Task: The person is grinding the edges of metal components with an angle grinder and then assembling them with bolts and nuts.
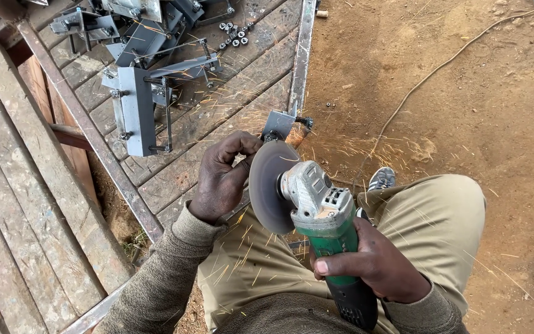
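Note:
My right hand (375, 260) grips the green body of an angle grinder (319, 207). Its grey disc (270, 185) stands on edge and throws orange sparks across the boards and my trousers. My left hand (220, 179) is closed on something small just left of the disc; what it holds is hidden by the fingers. A small grey metal bracket with a bolt (279, 124) sits at the frame's edge just above the disc.
A wooden platform in a steel frame (301, 55) carries a pile of grey metal brackets (137, 105) and loose nuts (233, 34). Bare dirt ground lies to the right, crossed by a cable (428, 77). My shoe (381, 178) rests below the frame.

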